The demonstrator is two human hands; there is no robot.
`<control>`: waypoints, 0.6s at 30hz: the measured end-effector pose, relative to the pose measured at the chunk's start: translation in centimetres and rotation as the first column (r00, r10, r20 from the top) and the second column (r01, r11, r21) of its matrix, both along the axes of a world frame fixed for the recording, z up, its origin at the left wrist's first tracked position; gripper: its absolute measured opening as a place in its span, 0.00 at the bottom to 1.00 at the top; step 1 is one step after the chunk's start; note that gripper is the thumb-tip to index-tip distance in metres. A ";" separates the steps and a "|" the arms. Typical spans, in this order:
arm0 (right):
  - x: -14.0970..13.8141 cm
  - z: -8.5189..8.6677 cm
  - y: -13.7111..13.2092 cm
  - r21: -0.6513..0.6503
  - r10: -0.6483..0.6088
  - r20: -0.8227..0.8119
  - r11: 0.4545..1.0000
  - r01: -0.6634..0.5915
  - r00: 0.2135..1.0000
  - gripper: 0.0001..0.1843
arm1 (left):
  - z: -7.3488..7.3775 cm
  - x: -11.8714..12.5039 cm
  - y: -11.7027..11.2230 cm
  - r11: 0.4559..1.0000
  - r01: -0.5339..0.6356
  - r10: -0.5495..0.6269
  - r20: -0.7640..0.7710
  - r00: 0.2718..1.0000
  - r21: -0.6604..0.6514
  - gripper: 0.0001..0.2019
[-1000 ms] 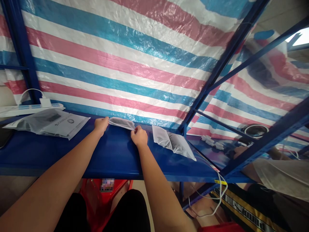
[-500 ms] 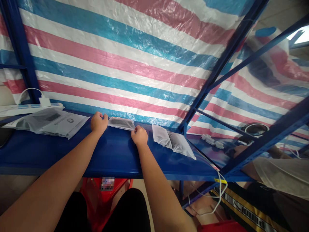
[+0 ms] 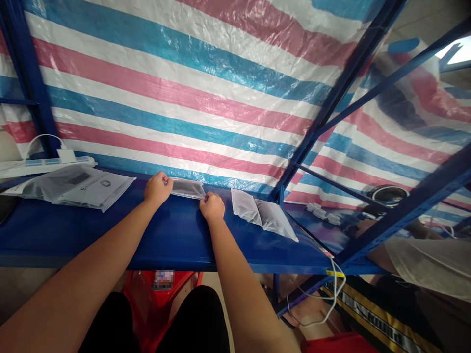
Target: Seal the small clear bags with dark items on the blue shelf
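1. Far left on my feed there's a white power strip [image 3: 44, 165] with a charger plugged in, sitting at the back edge of the blue shelf [image 3: 110, 235]. Just in front of it lies a stack of clear plastic bags [image 3: 73, 185] with printed sheets inside, well apart from both hands.
2. Next over, the left hand [image 3: 157, 188] is curled up with the fingertips pinching the left end of the small clear pouch [image 3: 188, 188]. Closed grip, nothing else in it.
3. The pouch itself sits right between the two hands at the back of the shelf, up against the striped red, white and blue tarp [image 3: 191, 98]. It looks raised a bit off the surface, but I can't tell for sure from this angle.
4. The right hand [image 3: 212, 207] is in a loose fist, thumb and fingers nipping the right corner of that same pouch.
5. Just beside the right hand, further right, lie two more flat pouches [image 3: 262, 217], overlapping, not touched by either hand.
6. Far right, beyond the blue frame post [image 3: 331, 98], another person's arm [image 3: 405, 255] shows.
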State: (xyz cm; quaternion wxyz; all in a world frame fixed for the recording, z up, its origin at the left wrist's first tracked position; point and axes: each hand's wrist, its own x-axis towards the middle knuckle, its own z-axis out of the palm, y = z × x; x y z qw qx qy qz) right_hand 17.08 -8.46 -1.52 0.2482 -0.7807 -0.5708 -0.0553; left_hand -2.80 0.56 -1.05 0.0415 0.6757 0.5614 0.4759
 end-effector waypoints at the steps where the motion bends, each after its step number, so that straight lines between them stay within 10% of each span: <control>1: 0.0 0.0 0.0 -0.001 -0.002 -0.002 1.000 0.002 1.000 0.10 | 0.4 0.1 -0.2 1.000 0.005 -0.005 -0.033 0.999 0.022 0.05; 6: 0.0 -0.2 0.0 -0.007 -0.012 -0.013 1.000 0.012 1.000 0.11 | 4.4 0.9 -2.9 0.985 0.040 -0.030 -0.065 0.997 0.166 0.04; 10: -0.1 -0.3 0.2 -0.003 -0.018 -0.012 1.000 0.018 1.000 0.11 | 4.0 0.9 -12.2 0.937 0.336 -0.339 0.015 0.941 0.094 0.08; 12: 0.0 -0.3 0.4 -0.004 -0.019 -0.012 1.000 0.019 1.000 0.10 | 0.2 0.4 -18.8 0.802 0.591 -0.593 0.006 0.805 -0.083 0.14; 15: 0.0 -0.5 0.6 -0.007 -0.008 -0.008 1.000 0.008 1.000 0.10 | -8.3 -0.7 -25.9 0.378 0.831 -0.901 0.043 0.431 -0.408 0.13; 16: 0.0 -0.6 0.7 -0.008 -0.008 -0.007 1.000 0.008 1.000 0.10 | -11.2 -1.0 -26.7 0.353 0.812 -0.890 0.101 0.445 -0.465 0.12; 18: 0.0 -0.7 0.8 -0.012 -0.012 -0.008 1.000 0.012 1.000 0.10 | -15.8 -1.5 -26.0 0.543 0.689 -0.721 0.154 0.676 -0.479 0.11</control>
